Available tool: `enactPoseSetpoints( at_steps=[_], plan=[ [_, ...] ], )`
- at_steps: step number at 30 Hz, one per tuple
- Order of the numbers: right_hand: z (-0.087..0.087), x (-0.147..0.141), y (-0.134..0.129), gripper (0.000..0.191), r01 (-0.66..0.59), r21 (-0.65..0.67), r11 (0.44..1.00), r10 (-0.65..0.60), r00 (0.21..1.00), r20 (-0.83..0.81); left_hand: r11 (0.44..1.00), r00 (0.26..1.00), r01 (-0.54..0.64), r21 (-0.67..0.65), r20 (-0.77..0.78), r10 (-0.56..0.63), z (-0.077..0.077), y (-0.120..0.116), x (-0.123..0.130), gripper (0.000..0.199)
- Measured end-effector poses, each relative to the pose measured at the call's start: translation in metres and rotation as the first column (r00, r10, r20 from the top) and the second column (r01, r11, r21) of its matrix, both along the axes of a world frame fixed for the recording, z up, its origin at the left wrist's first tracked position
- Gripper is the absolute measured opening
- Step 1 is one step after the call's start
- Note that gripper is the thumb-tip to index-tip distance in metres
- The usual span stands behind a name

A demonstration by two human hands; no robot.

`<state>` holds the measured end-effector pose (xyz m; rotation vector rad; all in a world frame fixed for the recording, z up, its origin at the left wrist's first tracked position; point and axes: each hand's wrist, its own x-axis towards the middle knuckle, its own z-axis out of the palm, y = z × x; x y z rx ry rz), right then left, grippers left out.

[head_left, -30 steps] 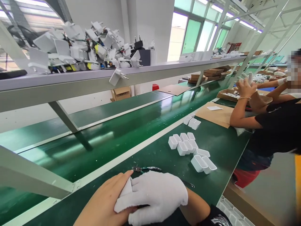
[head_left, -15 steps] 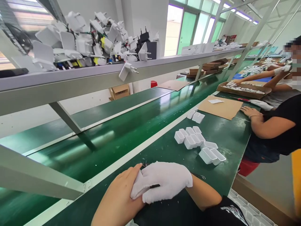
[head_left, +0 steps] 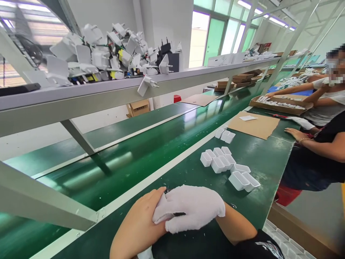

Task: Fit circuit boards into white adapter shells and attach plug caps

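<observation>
My left hand is bare and lies at the front edge of the green bench. Across it rests my right hand in a white glove, its fingers folded over the left one. Most of the left fingers are hidden behind the glove. No part is visible in either hand. Just beyond them stands a group of white plastic housings, small open boxes set close together. Farther off along the bench are a few more white housings.
A green conveyor belt runs left of the bench. Above it, a shelf bears a heap of white plug adapters; one adapter hangs over its edge. Cardboard lies farther along. Co-workers sit at right, near a shallow carton.
My hands stay folded together, shifting very slightly right in the view. The co-worker's bare arm at right has drawn back a little. The camera has tilted slightly.
</observation>
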<state>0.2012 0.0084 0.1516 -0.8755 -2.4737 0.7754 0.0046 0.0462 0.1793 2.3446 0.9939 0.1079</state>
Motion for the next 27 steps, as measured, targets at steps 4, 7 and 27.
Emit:
enactPoseSetpoints(
  at_steps=[4,7,27],
  plan=[
    [0.007,0.004,-0.007,0.037,0.014,0.089,0.996,-0.019,0.998,0.054,1.000,1.000,-0.011,0.005,-0.017,0.011,0.001,-0.005,0.005,0.065],
    [0.013,0.006,-0.014,0.032,0.016,0.128,0.992,-0.027,0.996,0.086,0.999,1.000,0.000,0.053,0.018,-0.001,0.000,-0.010,0.007,0.065],
    [0.023,0.014,-0.059,0.040,-0.254,0.477,0.842,0.214,0.967,0.137,0.845,0.969,0.114,0.522,0.131,-0.211,-0.022,-0.069,-0.013,0.077]
  ],
)
